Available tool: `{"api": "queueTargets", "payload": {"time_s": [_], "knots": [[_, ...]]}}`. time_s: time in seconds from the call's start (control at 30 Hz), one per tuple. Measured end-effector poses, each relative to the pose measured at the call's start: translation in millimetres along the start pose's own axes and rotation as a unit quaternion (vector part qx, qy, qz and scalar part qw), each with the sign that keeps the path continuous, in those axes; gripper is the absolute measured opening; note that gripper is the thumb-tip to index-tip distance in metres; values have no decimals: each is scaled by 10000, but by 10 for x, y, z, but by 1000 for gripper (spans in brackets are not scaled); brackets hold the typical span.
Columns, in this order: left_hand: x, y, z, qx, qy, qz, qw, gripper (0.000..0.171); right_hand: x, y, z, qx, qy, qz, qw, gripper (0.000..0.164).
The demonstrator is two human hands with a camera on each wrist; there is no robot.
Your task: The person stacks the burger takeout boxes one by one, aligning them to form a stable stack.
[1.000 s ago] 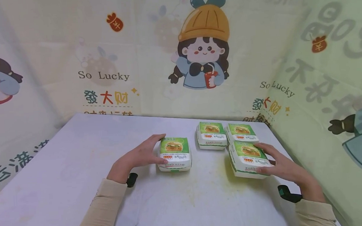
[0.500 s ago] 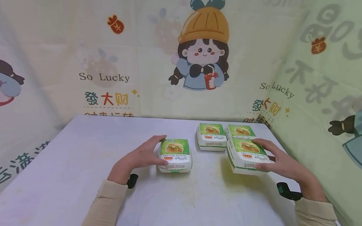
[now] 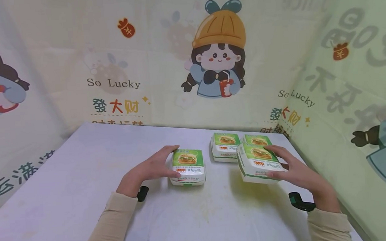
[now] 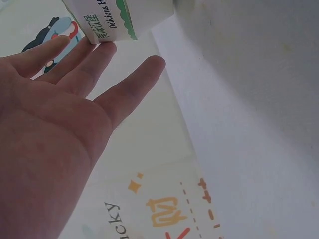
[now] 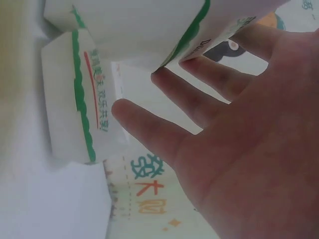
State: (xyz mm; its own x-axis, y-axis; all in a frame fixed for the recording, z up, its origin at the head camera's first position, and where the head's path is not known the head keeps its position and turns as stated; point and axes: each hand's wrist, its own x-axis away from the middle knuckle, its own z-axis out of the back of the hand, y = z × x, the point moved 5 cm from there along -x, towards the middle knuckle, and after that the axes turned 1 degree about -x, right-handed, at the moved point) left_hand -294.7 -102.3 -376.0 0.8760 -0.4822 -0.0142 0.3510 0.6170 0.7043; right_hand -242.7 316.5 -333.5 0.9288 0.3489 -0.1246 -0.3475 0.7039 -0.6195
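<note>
My left hand [image 3: 149,170] holds a green-and-white burger box [image 3: 188,167] between thumb and fingers, at the middle of the table. In the left wrist view its fingertips touch the printed side of that box [image 4: 142,17]. My right hand [image 3: 295,170] grips another burger box [image 3: 258,165] across its right part, thumb in front and fingers behind. This one is tilted and raised, with a shadow on the table beneath it. From the right wrist, its underside [image 5: 144,30] shows above a standing box [image 5: 75,99].
Two more burger boxes stand at the back right: one on the left [image 3: 225,147], the other [image 3: 257,139] partly hidden behind the raised box. Printed cloth walls [image 3: 164,63] rise behind and at both sides of the white table [image 3: 84,170].
My right hand has lifted its burger box and carried it a little leftward, covering more of the box behind. My left hand and its box have hardly moved.
</note>
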Motion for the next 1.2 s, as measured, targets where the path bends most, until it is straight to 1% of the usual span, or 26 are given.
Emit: {"api": "queueTargets", "payload": {"time_s": [0.17,0.47,0.73,1.0,1.2], "knots": [[0,-3,1,9,2,-9,10000,102,-52,-51,-32,-83,64,78,9999,80],[-2,-17,15,-24,-26,14,10000,106,-171,-130,-108,-480,13,140,9988,79],[-7,-15,8,-86,-10,-20,10000,106,-257,-164,-171,-575,107,245,9980,76],[-13,-38,-11,-113,-45,62,9999,104,-347,-253,-215,-688,216,456,9964,73],[-14,-39,-13,-134,-36,48,9999,104,-392,-322,-269,-761,201,452,9959,72]]}}
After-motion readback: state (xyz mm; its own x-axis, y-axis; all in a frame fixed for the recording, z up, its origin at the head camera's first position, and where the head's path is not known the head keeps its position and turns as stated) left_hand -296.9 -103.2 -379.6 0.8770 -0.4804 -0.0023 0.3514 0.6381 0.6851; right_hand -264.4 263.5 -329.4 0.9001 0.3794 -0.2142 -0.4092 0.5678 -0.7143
